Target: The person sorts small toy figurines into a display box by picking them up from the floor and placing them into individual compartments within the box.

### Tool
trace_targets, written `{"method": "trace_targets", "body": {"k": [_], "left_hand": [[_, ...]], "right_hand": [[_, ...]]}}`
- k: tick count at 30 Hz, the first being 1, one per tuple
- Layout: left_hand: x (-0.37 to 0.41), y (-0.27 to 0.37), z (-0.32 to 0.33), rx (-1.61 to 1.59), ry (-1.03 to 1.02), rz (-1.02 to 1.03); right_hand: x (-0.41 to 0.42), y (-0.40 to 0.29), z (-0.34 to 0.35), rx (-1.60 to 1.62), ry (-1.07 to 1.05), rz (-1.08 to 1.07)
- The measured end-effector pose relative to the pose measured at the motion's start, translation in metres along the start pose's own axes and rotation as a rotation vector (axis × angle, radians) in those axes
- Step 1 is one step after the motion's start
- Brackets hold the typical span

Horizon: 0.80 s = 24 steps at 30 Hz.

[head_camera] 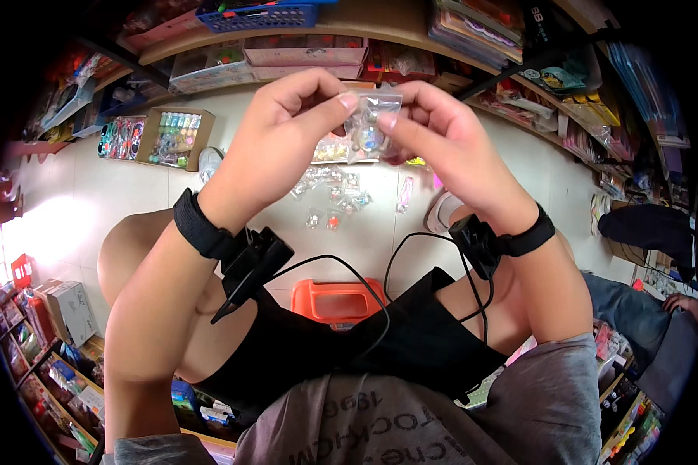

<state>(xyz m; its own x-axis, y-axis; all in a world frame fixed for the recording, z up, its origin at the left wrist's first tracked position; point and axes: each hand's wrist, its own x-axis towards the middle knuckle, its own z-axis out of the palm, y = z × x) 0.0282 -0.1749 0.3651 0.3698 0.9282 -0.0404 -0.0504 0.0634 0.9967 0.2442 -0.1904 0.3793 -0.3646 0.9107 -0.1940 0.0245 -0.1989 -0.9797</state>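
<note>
Between both hands, in front of me, is a small clear zip bag (369, 131) with round, shiny items inside. My left hand (294, 136) pinches its upper left edge between thumb and fingers. The thumb of my right hand (445, 136) presses on the bag's right side, with the fingers behind it. Beyond and partly behind the hands, an open box (330, 152) holds more small packed items. Several small clear bags (333, 220) with little items lie on the tiled floor below the hands. A pink packet (405, 195) lies to their right.
A cardboard box of small bottles (206, 136) stands on the floor at left. Stocked shelves (384, 29) run across the far side and along both sides. An orange plastic stool (311, 302) is between my legs. Another person's legs (634, 308) are at right. Cables hang from both wrist devices.
</note>
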Motion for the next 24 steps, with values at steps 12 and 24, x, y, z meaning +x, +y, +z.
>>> {"method": "trace_targets", "body": {"k": [12,24], "left_hand": [[0.043,0.0,0.0,0.407,-0.095,0.095],[0.08,-0.015,0.013,0.7,0.134,0.214]], "right_hand": [[0.04,0.009,-0.038,-0.424,0.098,-0.239],[0.066,0.009,-0.065,-0.397,0.148,-0.143]]}}
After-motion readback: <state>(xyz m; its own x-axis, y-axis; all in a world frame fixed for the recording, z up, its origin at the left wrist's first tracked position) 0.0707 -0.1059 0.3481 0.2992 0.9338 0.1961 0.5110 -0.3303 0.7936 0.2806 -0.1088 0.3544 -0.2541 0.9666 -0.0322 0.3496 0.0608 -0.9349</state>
